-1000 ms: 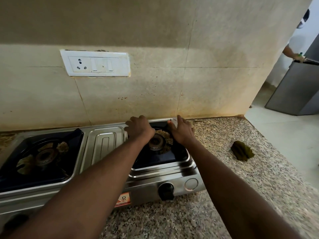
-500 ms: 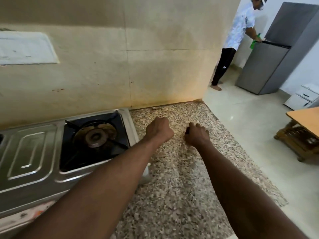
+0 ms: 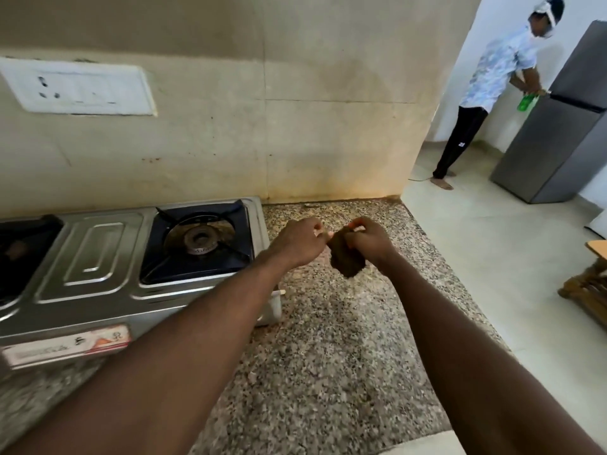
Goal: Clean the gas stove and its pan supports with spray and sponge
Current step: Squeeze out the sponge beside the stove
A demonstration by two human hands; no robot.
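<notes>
Above the speckled counter [image 3: 328,356], gripped a dark, crumpled sponge [image 3: 346,262] with the right hand [image 3: 369,241], fingers curled round its upper part, most of its bulk hanging below the grip. Held the left hand [image 3: 300,241] right beside, curled, fingertips at the sponge's upper corner; could not tell whether pinching it or only touching. Had the gas stove [image 3: 98,257] off to the left of the grip, near but apart, with a black pan support [image 3: 230,254] seated over the rusty-looking burner [image 3: 198,239] on the side nearest the hands.

Saw no spray bottle within reach of the grip. Made out only a green bottle [image 3: 525,101], far beyond the right hand, held by another person [image 3: 496,77] at a grey fridge [image 3: 558,133]; could not tell what kind.

Judged the hold shallow: might well drop the sponge onto the counter in any handover between hands, with so little of it enclosed. Risked scrubbing dry, without spray, and so smearing the burner grime instead of lifting it. Risked snagging the sponge on the support's prongs, or shifting the support, if wiped in place and not lifted off first. Noted also a small white thing [image 3: 274,307] against the stove's near corner, below and left of the grip, too unclear to name, liable to be knocked by a forearm on the way across.
</notes>
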